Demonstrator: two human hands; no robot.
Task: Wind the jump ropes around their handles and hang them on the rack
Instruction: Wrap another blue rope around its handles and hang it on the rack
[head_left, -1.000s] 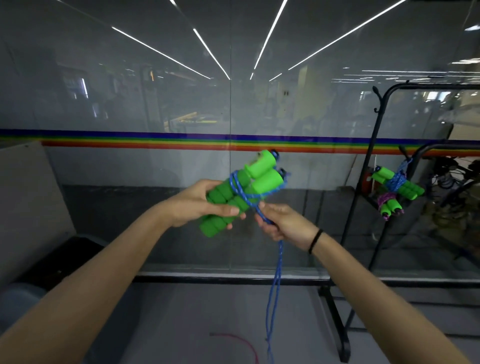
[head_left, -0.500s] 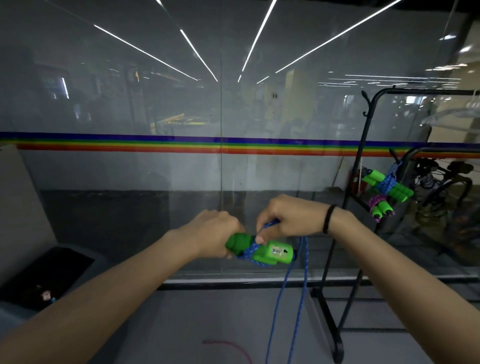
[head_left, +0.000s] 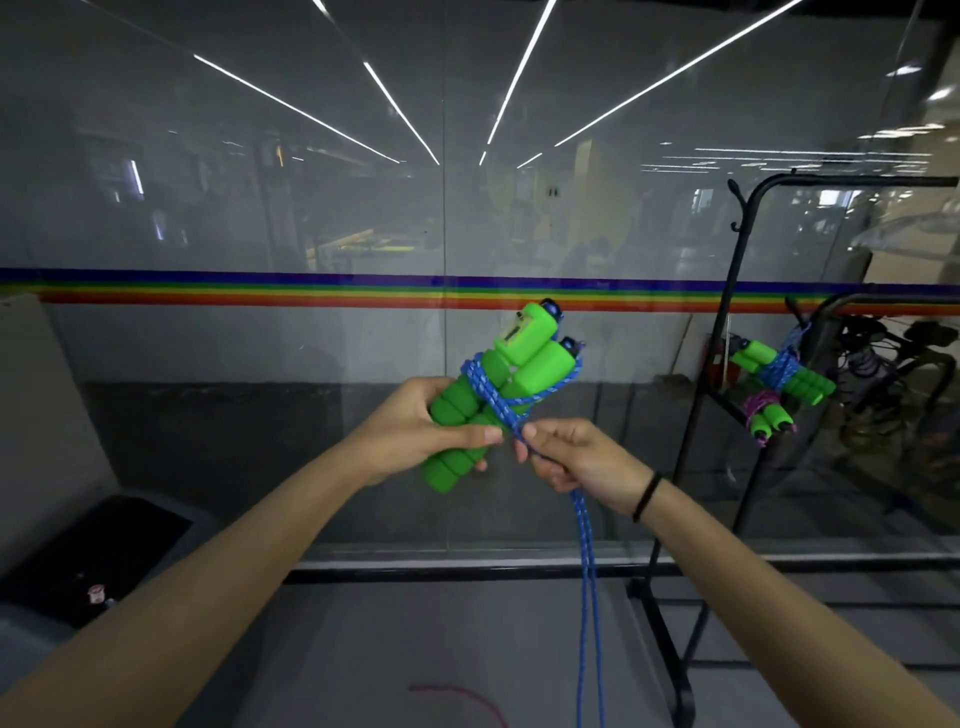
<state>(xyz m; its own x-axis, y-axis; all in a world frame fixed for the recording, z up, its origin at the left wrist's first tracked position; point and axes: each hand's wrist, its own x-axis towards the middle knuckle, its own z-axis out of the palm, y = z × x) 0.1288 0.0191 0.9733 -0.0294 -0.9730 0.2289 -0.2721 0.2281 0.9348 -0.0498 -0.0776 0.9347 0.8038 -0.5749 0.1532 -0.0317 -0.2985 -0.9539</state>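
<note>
Both hands meet near the middle of the view, raised in front of a glass wall (head_left: 311, 208) with a rainbow stripe (head_left: 260, 293) running across it. Furthest left, at about eight o'clock, a dark bin (head_left: 104, 551) sits low by the floor. Moving right, the left hand (head_left: 415, 431) is wrapped around the lower half of the green handles (head_left: 498, 384), two foam grips held side by side and tilted so their top ends point toward one o'clock. Several turns of the blue rope (head_left: 498, 400) cross the pair at mid-length, and one strand loops up around the top of the right handle. Just beside them, toward three o'clock, the right hand (head_left: 576, 457) is closed on the rope, pinching it where it leaves the wraps; a black band (head_left: 647, 496) circles that wrist. Below the fist two blue strands hang straight down toward six o'clock and out of frame. A thin reddish cord (head_left: 457, 693) lies on the floor near the bottom edge. Far right, at three o'clock, the black rack (head_left: 727, 322) carries a wound green-handled bundle (head_left: 784, 369) tied in blue, and under it what looks like a second, smaller bundle (head_left: 766, 415) wrapped in purple.
</note>
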